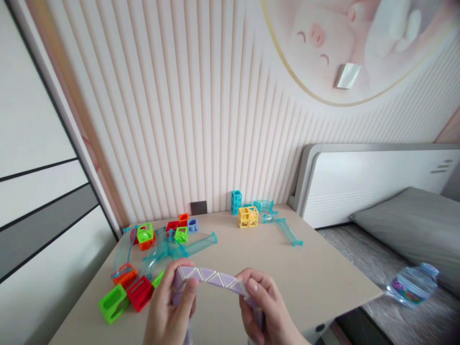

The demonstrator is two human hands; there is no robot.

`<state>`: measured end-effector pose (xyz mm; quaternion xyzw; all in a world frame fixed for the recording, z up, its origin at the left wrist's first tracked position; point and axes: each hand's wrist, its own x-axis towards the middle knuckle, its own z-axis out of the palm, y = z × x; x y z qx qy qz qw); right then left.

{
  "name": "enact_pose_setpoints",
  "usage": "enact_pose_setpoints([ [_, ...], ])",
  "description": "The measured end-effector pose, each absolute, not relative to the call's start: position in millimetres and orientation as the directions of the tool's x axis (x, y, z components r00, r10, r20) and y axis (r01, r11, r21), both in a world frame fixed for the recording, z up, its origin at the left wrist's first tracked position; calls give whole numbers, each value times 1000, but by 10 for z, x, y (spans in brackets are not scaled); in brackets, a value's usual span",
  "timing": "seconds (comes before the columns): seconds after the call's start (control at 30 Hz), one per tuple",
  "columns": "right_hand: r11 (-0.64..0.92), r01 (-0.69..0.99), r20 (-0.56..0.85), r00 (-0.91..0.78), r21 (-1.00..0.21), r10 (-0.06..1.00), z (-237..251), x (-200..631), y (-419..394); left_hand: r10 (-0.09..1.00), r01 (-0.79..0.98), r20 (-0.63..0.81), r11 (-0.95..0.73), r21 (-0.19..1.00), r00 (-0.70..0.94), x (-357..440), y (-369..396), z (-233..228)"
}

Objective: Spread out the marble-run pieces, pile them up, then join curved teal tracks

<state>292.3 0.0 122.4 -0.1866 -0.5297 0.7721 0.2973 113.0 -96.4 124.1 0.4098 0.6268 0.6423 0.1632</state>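
Both hands are at the near edge of the desk [273, 268], and between them they hold a lilac segmented strip [212, 277] made of triangular links. The left hand [172, 306] is closed around the strip's left end, thumb on the front face and fingers wrapped behind. The right hand [266, 311] pinches the right end, thumb on top. The strip's long axis runs left to right between the hands, nearly level and sloping slightly down toward the right hand. Past each grip the strip bends downward and passes out of sight behind the hands. Neither hand is nearer to it; each holds one end. Beyond the left hand, on the desk, lie a green open cube [113, 303] and a red open cube [140, 292], just beside each other, with clear teal track tubes [168, 249] farther off. Beyond the right hand, well apart, stand a yellow lattice block [247, 216] and a teal lattice block [236, 201] near the wall. A plastic bottle [413, 284] lies on the bed to the right of the right hand.
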Motion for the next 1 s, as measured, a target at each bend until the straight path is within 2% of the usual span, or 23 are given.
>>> enact_pose_setpoints([
  [0.03,-207,-313,57,-663,-927,747,1193,2901,-34,758,152,211,-148,977,-617,1214,-948,1192],
  [0.1,24,-347,179,-421,-938,889,1149,2862,-66,806,-101,54,-140,985,-590,1396,-892,1083],
  [0.13,161,-315,259,-298,-935,919,1129,2841,-61,829,-214,-11,-131,968,-559,1481,-854,1026],
  [0.2,410,-175,429,-87,-895,899,1077,2793,-13,859,-396,-118,-105,912,-499,1621,-774,912],
  [0.27,608,-9,607,54,-794,793,1013,2753,81,867,-495,-189,-75,866,-462,1701,-714,808],
  [0.33,771,101,778,94,-629,622,961,2748,208,879,-533,-234,-27,846,-416,1720,-696,736],
  [0.43,956,76,953,-84,-284,290,976,2843,408,904,-545,-287,74,835,-317,1657,-762,729],
  [0.47,984,32,969,-175,-173,175,1012,2896,463,910,-545,-305,111,831,-280,1622,-801,755],
  [0.53,999,-46,947,-321,-25,9,1118,3004,537,922,-545,-332,177,819,-199,1549,-884,831],
  [0.67,982,-169,889,-432,82,-149,1320,3074,544,939,-588,-341,257,767,-34,1432,-994,954],
  [0.73,964,-267,918,-384,-6,-101,1364,3001,495,941,-605,-339,279,746,15,1391,-1006,956],
  [0.77,933,-337,937,-349,-125,-1,1370,2949,462,939,-608,-342,294,737,39,1372,-1004,941],
  [0.8,860,-422,931,-335,-286,145,1369,2894,427,934,-609,-349,319,726,74,1354,-997,918],
  [0.87,563,-566,798,-425,-602,426,1350,2797,357,920,-620,-360,376,689,157,1328,-977,862],
  [0.9,396,-599,712,-508,-696,485,1337,2760,326,911,-627,-363,400,668,195,1325,-964,835],
  [0.93,270,-610,650,-573,-745,498,1321,2731,297,909,-634,-364,405,658,204,1330,-950,811],
  [1.0,184,-609,606,-615,-772,505,1287,2683,239,929,-640,-360,329,695,87,1371,-920,782],
])
